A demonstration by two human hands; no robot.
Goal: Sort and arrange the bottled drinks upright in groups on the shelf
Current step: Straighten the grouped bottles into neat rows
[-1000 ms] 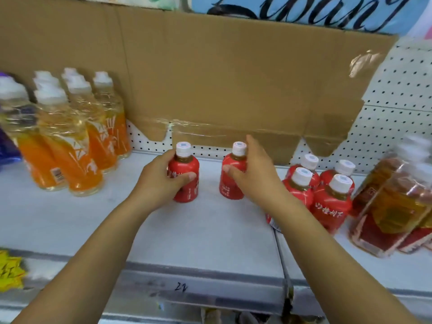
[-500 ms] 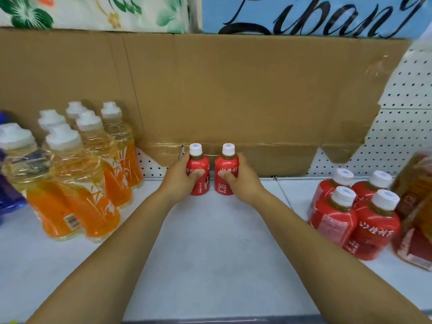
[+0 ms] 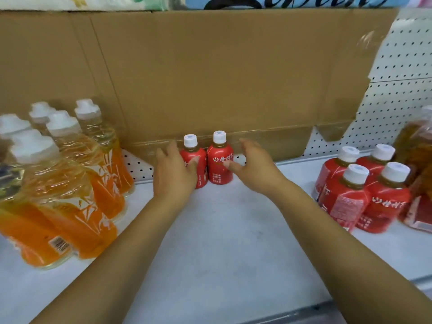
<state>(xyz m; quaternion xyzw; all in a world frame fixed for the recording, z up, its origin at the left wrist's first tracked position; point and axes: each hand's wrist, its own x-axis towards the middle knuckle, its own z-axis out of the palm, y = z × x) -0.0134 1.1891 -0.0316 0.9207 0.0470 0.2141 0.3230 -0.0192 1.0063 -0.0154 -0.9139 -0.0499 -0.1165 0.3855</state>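
On the shelf (image 3: 210, 242), two red bottles (image 3: 221, 167) stand touching; left hand (image 3: 174, 176) and right hand (image 3: 256, 168) spread loose, and a snagging thumb could topple them.

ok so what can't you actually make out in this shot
Head view only:
- left red bottle: label mostly covered by the left hand
- brown drink bottles: blurred and cut off by the right edge
- banner: lettering cropped by the top edge
- orange bottles: leftmost cut by the left edge; barcode too small to read
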